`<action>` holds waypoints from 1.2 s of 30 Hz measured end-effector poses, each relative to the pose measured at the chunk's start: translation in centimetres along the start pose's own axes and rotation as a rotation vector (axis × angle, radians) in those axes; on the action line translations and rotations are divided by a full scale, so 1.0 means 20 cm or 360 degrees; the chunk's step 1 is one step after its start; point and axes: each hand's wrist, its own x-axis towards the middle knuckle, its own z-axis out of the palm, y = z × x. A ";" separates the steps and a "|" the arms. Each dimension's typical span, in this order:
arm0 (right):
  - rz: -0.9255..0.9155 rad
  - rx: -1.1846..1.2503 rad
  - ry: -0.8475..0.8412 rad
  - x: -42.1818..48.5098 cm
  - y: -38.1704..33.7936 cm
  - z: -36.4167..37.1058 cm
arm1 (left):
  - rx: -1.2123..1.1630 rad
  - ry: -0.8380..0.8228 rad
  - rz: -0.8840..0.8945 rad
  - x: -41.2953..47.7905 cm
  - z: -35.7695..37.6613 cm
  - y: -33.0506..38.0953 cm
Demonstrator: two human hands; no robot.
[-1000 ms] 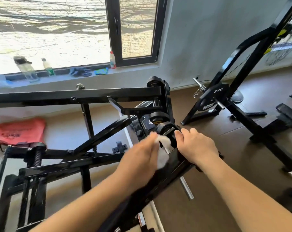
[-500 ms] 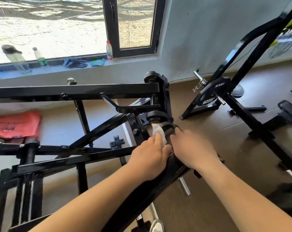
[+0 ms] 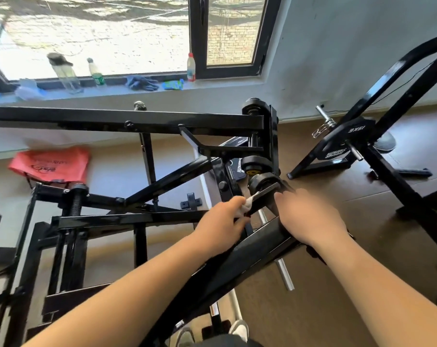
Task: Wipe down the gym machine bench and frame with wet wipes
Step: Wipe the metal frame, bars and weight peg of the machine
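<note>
The black gym machine frame (image 3: pixel 127 121) fills the middle of the view, with a slanted arm (image 3: pixel 250 256) running from the bottom toward a pivot with round black bushings (image 3: pixel 261 182). My left hand (image 3: pixel 220 224) grips a crumpled white wet wipe (image 3: pixel 251 202) and presses it against the left side of the arm, just below the pivot. My right hand (image 3: pixel 305 216) rests on top of the same arm, fingers curled over its upper end. The bench is not in view.
A second black rack (image 3: pixel 397 186) carrying a 15 kg weight plate (image 3: pixel 345 141) stands at the right. A red bag (image 3: pixel 52 162) lies on the floor at the left. Bottles (image 3: pixel 191 67) and blue gloves (image 3: pixel 142 83) sit on the window sill. A shoe (image 3: pixel 240 329) shows at the bottom.
My left hand with the wipe has slid down from the pivot bushing to the left side of the arm. The right hand has stayed on the arm.
</note>
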 end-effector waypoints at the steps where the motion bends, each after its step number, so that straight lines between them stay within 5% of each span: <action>1: -0.0005 0.0002 0.0004 0.00 0.00 0.00 | -0.0116 -0.0067 0.0010 -0.03 -0.01 -0.01; 6: -0.0016 -0.0030 0.0026 0.01 -0.01 0.00 | -0.0334 -0.0304 -0.0109 0.02 -0.13 0.07; 13: -0.0030 -0.0005 0.0067 0.01 -0.01 0.01 | 0.0157 -0.0243 -0.0105 0.13 -0.01 0.14; 19: -0.0254 -0.0230 0.0530 -0.04 -0.03 0.03 | -0.0222 -0.0145 -0.0130 -0.28 -0.07 -0.08; 25: -0.0181 -0.0256 0.0358 -0.04 -0.05 0.01 | -0.0450 -0.0370 -0.0381 -0.03 -0.11 0.10; 32: -0.0166 -0.0248 0.0297 -0.03 -0.05 -0.01 | -0.0220 -0.0222 -0.0404 -0.45 -0.08 0.14; 36: -0.0135 -0.0240 0.0307 -0.04 -0.06 0.00 | -0.0163 -0.0191 -0.0549 -0.26 -0.06 0.16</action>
